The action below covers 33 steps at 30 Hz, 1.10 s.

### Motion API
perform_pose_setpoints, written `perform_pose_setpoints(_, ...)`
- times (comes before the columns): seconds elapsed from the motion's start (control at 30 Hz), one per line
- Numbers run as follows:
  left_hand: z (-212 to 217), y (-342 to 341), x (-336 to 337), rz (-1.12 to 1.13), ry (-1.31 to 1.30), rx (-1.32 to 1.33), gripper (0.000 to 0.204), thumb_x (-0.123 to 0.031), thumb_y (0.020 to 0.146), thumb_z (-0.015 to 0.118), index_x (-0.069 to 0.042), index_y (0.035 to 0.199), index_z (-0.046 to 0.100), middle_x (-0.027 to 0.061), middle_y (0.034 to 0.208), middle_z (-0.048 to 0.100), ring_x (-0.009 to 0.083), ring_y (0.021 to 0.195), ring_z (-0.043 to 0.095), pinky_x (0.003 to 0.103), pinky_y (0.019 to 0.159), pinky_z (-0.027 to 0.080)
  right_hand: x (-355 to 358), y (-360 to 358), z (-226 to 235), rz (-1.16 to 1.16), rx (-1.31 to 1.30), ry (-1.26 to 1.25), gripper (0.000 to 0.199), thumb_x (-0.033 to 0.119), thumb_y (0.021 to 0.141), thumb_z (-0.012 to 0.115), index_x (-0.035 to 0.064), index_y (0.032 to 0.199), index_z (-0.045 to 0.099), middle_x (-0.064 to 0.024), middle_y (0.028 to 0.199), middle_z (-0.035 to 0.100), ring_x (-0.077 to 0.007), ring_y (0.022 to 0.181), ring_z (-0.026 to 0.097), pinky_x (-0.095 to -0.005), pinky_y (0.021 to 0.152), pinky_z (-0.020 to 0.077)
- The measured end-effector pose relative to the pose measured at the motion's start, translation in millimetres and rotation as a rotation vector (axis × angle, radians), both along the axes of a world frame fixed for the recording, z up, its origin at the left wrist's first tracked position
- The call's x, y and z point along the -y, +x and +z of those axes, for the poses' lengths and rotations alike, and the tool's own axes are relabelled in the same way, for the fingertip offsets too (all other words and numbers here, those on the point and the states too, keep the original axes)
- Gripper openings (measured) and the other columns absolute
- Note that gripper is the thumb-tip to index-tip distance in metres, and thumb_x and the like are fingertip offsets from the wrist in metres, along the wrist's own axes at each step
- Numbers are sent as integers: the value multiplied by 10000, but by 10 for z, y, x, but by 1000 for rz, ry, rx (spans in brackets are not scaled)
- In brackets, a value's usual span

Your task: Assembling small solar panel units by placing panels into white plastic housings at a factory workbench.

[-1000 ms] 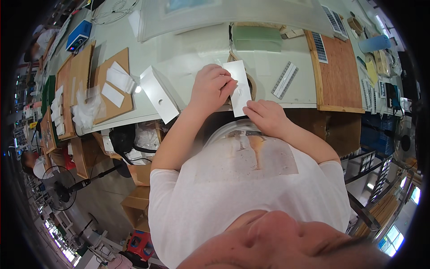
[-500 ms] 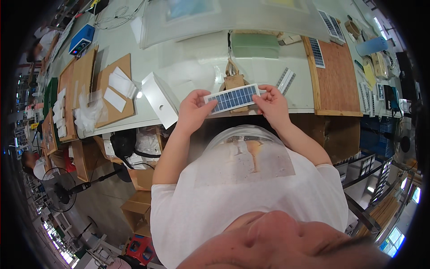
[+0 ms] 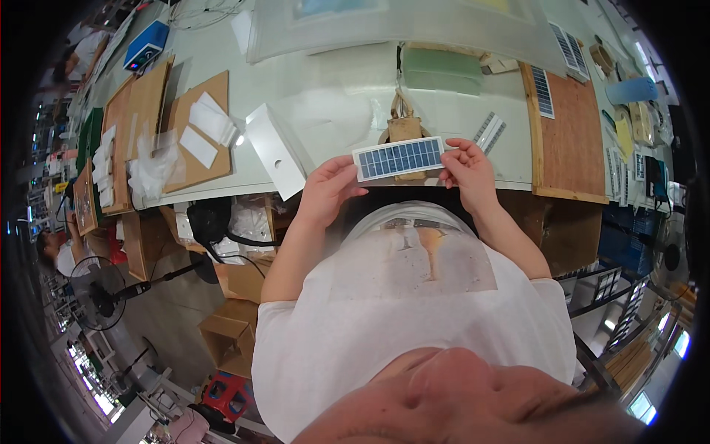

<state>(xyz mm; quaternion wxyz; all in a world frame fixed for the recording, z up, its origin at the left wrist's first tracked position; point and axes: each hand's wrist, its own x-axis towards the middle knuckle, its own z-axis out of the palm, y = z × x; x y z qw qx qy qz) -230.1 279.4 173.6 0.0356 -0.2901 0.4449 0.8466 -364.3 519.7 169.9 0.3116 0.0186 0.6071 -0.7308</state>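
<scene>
A small solar panel (image 3: 399,158) with blue cells and a white frame is held level between my two hands, over the table's near edge. My left hand (image 3: 329,190) grips its left end, thumb along the edge and a fingertip showing just below. At the other end, my right hand (image 3: 471,175) pinches the edge between thumb and fingers. Directly behind the panel is a tan block-shaped fixture (image 3: 404,130) with a cable, partly hidden by it. A long white box (image 3: 275,152) with a round hole lies to the left of my left hand.
On the right, a wooden board (image 3: 568,144) with raised edges carries more panels. Silver-grey strips (image 3: 489,133) lie near my right hand. A green pad (image 3: 442,72) sits at the back, under a translucent overhead sheet (image 3: 407,33). Cardboard with white pieces (image 3: 198,146) is left.
My thumbs have slid off the panel's face to its two ends, and the panel sits nearly level rather than tilted. The whole view has shifted slightly.
</scene>
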Motion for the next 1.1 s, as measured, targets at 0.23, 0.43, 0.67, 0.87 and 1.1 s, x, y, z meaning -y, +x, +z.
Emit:
perform_pose_setpoints(0.23, -47, 36, -31, 35, 30, 16, 255, -105, 920, 590, 5, 1149, 577, 92, 1031, 651, 173, 885, 640, 306, 739, 561, 20, 16, -13, -12, -16, -14, 290, 31, 874, 623, 15, 1145, 522, -43, 825, 604, -91, 606, 587, -203, 482, 465)
perform_pose_setpoints(0.43, -67, 44, -29, 33, -21, 21, 253, -107, 915, 598, 16, 1136, 580, 101, 1033, 657, 184, 896, 648, 302, 740, 562, 27, 32, -14, -16, -29, -11, 294, 26, 873, 622, 16, 1149, 522, -47, 830, 604, -98, 618, 593, -211, 492, 480)
perform_pose_setpoints(0.67, -36, -28, -56, 43, -127, 29, 248, -100, 909, 604, 34, 1117, 580, 115, 999, 664, 182, 868, 653, 294, 728, 564, 8, -48, 4, 19, -26, -6, 331, 18, 855, 635, 14, 1164, 514, -46, 810, 603, -100, 601, 584, -218, 490, 481)
perform_pose_setpoints(0.87, -55, -106, -93, 43, -164, -4, 248, -103, 897, 621, 40, 1095, 580, 116, 996, 646, 189, 835, 649, 302, 733, 569, 20, -123, 42, -4, -15, 12, 339, 22, 846, 640, 10, 1160, 512, -36, 783, 594, -92, 553, 564, -203, 456, 454)
perform_pose_setpoints(1.1, -77, 67, -163, 128, -310, -22, 222, -88, 898, 619, 36, 1079, 584, 97, 960, 639, 161, 778, 635, 284, 701, 563, -92, 44, 42, 104, 24, -10, 352, 12, 815, 653, 17, 1145, 532, -12, 741, 559, -77, 526, 516, -197, 410, 369)
